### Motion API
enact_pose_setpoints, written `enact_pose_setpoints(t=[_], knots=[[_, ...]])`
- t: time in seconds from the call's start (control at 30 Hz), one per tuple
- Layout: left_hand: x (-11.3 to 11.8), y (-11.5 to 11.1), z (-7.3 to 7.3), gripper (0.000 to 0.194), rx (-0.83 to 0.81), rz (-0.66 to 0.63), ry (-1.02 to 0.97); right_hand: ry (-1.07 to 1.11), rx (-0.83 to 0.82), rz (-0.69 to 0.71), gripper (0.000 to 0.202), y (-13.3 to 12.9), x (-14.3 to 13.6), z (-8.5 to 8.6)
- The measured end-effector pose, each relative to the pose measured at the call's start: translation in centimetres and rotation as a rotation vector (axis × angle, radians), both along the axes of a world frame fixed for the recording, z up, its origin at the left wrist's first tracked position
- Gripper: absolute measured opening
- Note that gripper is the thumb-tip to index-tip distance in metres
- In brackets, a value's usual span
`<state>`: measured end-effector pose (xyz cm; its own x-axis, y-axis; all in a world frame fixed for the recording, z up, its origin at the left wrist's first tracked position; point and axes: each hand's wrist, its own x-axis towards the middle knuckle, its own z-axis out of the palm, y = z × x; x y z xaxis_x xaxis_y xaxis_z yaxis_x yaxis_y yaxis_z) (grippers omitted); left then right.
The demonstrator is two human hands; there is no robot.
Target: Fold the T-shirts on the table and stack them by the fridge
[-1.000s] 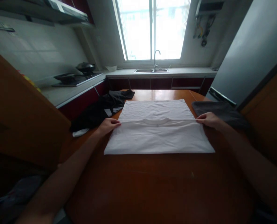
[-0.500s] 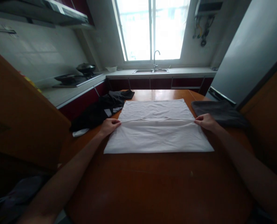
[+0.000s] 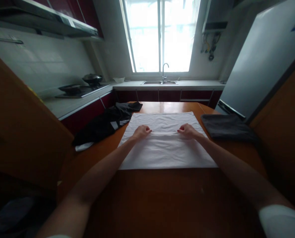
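Observation:
A white T-shirt (image 3: 167, 153), folded into a broad rectangle, lies flat on the wooden table (image 3: 162, 205). Across its middle runs a folded edge. My left hand (image 3: 141, 132) pinches this edge left of centre, fingertips pressed together on the fabric. On the other side of centre, my right hand (image 3: 187, 131) pinches the same edge. Some of the cloth is hidden beneath my hands and forearms. Slight wrinkles show on the far half and the near half.
A black garment (image 3: 100, 124) with white patches lies bunched at the table's left. Dark grey folded cloth (image 3: 226, 127) rests at the right. Beyond are a counter with a sink (image 3: 159, 82), a stove with a lidded pan (image 3: 92, 79), and a fridge (image 3: 251, 62).
Both hands have moved inward along the folded edge, from the T-shirt's left and right sides to near its middle. The view has tilted up slightly.

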<state>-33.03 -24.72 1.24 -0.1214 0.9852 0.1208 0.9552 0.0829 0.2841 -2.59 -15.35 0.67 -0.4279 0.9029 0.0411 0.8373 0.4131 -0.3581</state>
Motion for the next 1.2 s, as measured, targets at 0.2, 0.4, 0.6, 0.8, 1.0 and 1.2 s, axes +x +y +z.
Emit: enact_pose_setpoints(t=[0.2,0.4,0.6,0.8,1.0,1.2], knots=[[1.1,0.6,-2.3,0.019,0.072,0.077,0.02,-0.002,0.014,-0.05,0.021,0.4,-1.0,-1.4],[2.0,-1.0,-1.7,0.02,0.168,0.066,0.093,-0.021,0.108,-0.092,0.025,-1.3,-1.1,-1.2],[6.1,-3.6,-2.5,0.047,0.091,-0.332,0.167,-0.021,0.32,0.132,0.046,-6.3,-2.8,-1.6],[7.9,-4.8,-4.0,0.063,-0.019,-0.332,0.191,-0.075,0.139,0.216,0.067,-8.5,-4.3,-3.7],[7.9,-4.9,-3.4,0.063,-0.049,-0.317,0.215,-0.073,0.098,0.197,0.075,-8.0,-2.6,-3.1],[7.8,-4.7,-3.7,0.063,-0.043,-0.317,0.2,-0.205,0.05,0.042,0.078,-5.8,5.5,-3.5]])
